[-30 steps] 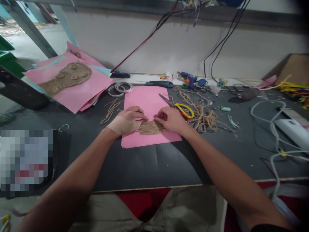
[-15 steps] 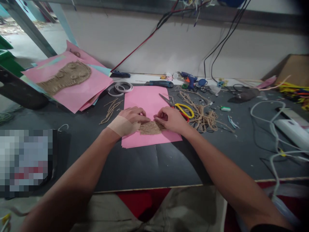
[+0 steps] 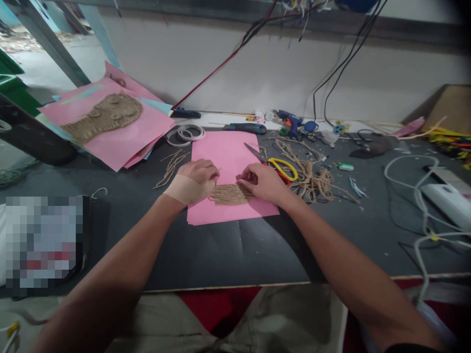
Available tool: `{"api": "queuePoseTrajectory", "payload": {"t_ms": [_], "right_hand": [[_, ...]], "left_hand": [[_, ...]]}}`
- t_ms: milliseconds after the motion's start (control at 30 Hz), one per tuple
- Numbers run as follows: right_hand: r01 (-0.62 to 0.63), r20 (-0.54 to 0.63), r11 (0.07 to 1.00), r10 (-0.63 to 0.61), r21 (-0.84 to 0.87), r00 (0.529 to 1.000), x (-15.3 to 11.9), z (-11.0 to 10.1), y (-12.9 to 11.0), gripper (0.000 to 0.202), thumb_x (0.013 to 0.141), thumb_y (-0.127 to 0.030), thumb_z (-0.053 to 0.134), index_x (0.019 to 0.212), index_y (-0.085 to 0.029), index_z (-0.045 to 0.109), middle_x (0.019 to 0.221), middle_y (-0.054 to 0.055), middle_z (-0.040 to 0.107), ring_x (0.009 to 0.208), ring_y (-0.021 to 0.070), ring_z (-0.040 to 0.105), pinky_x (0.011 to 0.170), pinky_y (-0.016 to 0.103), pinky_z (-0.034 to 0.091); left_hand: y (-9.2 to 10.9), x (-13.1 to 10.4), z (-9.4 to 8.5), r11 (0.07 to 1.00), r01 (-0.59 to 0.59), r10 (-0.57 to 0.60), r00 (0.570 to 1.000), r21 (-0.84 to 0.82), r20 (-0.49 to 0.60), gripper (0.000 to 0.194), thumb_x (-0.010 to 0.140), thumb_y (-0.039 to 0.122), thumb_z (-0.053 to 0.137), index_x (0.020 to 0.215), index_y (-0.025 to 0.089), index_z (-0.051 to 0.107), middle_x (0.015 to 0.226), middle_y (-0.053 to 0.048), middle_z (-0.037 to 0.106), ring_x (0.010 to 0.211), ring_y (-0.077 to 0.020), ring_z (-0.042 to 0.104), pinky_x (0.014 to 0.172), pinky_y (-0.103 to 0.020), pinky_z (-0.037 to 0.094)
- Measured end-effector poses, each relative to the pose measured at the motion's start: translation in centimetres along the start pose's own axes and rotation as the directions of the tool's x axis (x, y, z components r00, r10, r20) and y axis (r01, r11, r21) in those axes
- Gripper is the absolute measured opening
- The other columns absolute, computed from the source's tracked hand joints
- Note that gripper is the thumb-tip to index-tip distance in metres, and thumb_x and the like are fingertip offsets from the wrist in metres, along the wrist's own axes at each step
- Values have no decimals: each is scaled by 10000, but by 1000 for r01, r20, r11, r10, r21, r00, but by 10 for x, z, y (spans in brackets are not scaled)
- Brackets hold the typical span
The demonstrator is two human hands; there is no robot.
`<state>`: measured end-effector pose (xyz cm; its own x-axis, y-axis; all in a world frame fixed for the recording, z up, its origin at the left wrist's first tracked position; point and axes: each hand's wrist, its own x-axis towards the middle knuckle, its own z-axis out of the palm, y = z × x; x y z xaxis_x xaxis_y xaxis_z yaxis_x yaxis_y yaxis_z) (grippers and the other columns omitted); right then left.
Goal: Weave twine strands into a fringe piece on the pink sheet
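A patch of jute twine (image 3: 231, 195), laid in tight side-by-side rows, lies on a pink sheet of paper (image 3: 225, 152). My left hand (image 3: 196, 177), with a tan bandage (image 3: 180, 189) around the wrist, is closed at the patch's upper left corner. A short bit of twine seems to stick out from its fingertips. Over the upper right edge of the patch, my right hand (image 3: 262, 181) has thumb and fingers pinched together; what lies between them is too small to make out. Scissors (image 3: 282, 169) with yellow and red handles rest just beyond the right hand.
Loose twine (image 3: 314, 181) lies tangled on the right, with cut strands (image 3: 171, 166) on the left. A glue gun (image 3: 290, 121), utility knife (image 3: 246, 128) and white rings (image 3: 189, 133) line the back. Stacked pink sheets (image 3: 121, 132) bear a finished twine shape. White cable (image 3: 419, 196) crosses the right side.
My left hand has drawn back a little to the left and its fingers have curled in, uncovering more of the patch's top edge. My right hand has hardly moved.
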<state>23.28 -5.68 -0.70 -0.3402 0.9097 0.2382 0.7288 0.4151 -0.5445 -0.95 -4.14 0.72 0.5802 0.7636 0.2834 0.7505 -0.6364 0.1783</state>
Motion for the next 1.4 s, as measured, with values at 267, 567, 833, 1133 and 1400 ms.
{"api": "queuePoseTrajectory", "payload": {"t_ms": [267,567,833,1133,1400], "right_hand": [[5,9,1000,-5,1,1000,0,-1,-1,139,866,-302,697,806,-205,617,815,39,663,676,158,562,627,327,441],[59,-7,997,-59,-53,998,1,-3,2,143,948,-264,588,828,-202,635,827,47,669,751,178,579,703,337,429],[111,-19,992,-112,-51,993,1,-1,3,127,948,-232,575,887,-179,674,879,63,692,792,186,602,759,344,460],[318,126,947,-320,36,939,-5,-3,-8,243,945,-344,633,1124,-226,748,1041,90,625,966,214,608,883,379,506],[310,145,951,-307,4,941,-6,-3,-9,231,934,-389,656,1111,-273,749,1228,101,557,1074,228,603,977,416,505]], "left_hand": [[-25,-3,-4,965,261,-242,921,24,-304,143,852,181,585,877,222,721,939,-70,743,884,-225,638,783,-356,493],[-30,-2,-13,872,489,-468,819,-23,-333,265,856,197,600,1085,189,733,994,-106,720,923,-256,639,870,-431,493],[-12,-3,-3,939,-58,36,997,-339,-71,115,839,263,708,914,235,791,1006,-46,744,974,-194,676,920,-333,527],[-13,-3,1,944,-49,78,994,-325,78,217,838,387,753,1012,259,778,1061,-40,726,1000,-189,667,934,-330,512],[-13,-1,0,945,-111,124,992,-308,24,177,821,336,776,956,223,756,969,-35,750,956,-186,664,894,-316,506]]}}
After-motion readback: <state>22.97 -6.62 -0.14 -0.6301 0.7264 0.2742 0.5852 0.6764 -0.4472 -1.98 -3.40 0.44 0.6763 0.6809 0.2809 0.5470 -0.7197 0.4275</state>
